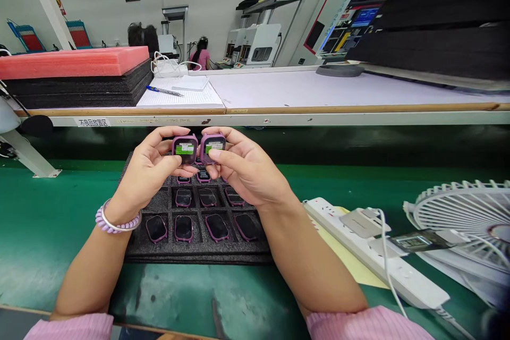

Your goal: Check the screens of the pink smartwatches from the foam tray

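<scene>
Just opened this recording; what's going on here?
At a green workbench, a person's left hand holds a strapless purple smartwatch and the right hand holds a second purple smartwatch, side by side, both screens lit. Below is a black foam tray with more such watches in it; the four front-row watches have dark screens.

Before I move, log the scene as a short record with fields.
Left hand: holds a lit-screened, purple-framed square watch
Right hand: holds a second lit-screened, purple-framed square watch
Beneath both: black foam compartment tray
Nearest tray row: four dark-screened, purple-framed watches visible
Right of tray: white plastic power strip, white round fan
</scene>
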The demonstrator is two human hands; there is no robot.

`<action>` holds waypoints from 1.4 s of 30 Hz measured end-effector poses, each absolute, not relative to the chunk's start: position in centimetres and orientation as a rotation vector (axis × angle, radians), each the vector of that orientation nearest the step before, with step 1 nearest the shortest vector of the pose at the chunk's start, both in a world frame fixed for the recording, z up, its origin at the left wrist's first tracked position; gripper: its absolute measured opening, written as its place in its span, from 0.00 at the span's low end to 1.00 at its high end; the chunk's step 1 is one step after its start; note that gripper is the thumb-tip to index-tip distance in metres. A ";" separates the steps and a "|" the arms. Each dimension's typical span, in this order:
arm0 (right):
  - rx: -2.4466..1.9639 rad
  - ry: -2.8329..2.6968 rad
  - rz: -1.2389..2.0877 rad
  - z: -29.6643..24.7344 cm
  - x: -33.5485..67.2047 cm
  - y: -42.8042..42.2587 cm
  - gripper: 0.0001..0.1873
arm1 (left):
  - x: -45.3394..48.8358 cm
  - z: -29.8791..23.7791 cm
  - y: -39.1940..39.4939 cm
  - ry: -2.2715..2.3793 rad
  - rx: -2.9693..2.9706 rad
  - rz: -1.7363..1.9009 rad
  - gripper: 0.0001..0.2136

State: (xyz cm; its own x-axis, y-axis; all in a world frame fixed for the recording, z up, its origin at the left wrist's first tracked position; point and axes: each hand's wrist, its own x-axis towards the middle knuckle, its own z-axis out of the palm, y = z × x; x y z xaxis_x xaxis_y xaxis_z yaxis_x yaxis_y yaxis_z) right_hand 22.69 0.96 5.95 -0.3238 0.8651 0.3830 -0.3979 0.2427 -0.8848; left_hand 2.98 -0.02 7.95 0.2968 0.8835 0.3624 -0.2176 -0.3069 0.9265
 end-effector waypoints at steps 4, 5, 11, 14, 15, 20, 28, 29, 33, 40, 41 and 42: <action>-0.491 -1.374 1.356 5.8 22.8 1.0 0.26 | 3.1 7.9 0.0 0.643 1.471 1.249 0.17; -0.499 -1.382 1.348 5.8 22.8 1.0 0.26 | 3.1 7.9 0.0 0.648 1.470 1.247 0.17; -0.508 -1.374 1.362 6.3 22.5 0.7 0.26 | 3.0 8.0 -0.1 0.669 1.458 1.264 0.17; -0.496 -1.348 1.379 6.5 22.4 0.6 0.26 | 2.9 8.1 -0.1 0.657 1.450 1.269 0.18; -0.497 -1.343 1.381 6.5 22.4 0.6 0.26 | 2.9 8.1 -0.1 0.652 1.451 1.268 0.18; -0.503 -1.340 1.384 6.5 22.5 0.6 0.26 | 2.9 8.2 0.0 0.645 1.456 1.262 0.20; -0.475 -1.328 1.389 6.1 22.5 0.9 0.25 | 2.8 8.0 0.2 0.642 1.447 1.273 0.22; -0.458 -1.312 1.399 6.1 22.5 1.0 0.24 | 2.8 7.9 0.4 0.639 1.439 1.281 0.22; -0.418 -1.276 1.441 6.0 22.2 2.0 0.21 | 2.6 7.9 1.2 0.635 1.399 1.297 0.26; -0.355 -1.385 1.300 9.3 22.1 4.8 0.17 | 2.6 10.4 3.3 0.567 1.500 1.370 0.32; -0.341 -1.407 1.265 10.1 22.0 5.2 0.17 | 2.7 11.0 3.7 0.550 1.530 1.393 0.32; -0.331 -1.430 1.232 10.9 22.1 5.5 0.17 | 2.8 11.6 4.1 0.528 1.563 1.419 0.33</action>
